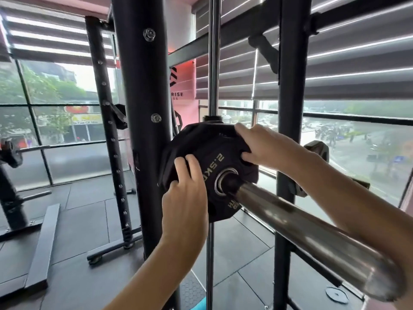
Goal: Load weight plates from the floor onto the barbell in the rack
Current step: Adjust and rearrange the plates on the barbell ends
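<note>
A small black weight plate [214,153] marked 2.5 KG sits threaded on the chrome barbell sleeve [312,238], deep along it near the rack upright [145,130]. The sleeve runs from the plate's hub toward the lower right, its end close to the camera. My left hand [185,198] lies flat against the plate's lower left face, fingers spread. My right hand [261,146] grips the plate's upper right rim, thumb in a grip hole. What lies behind the plate on the sleeve is hidden.
A vertical chrome guide rod [214,63] runs behind the plate. Another black upright [290,108] stands right of it, with a plate [317,151] stored behind. A small flat plate [337,295] lies on the floor at lower right. A second rack [107,130] stands left by the windows.
</note>
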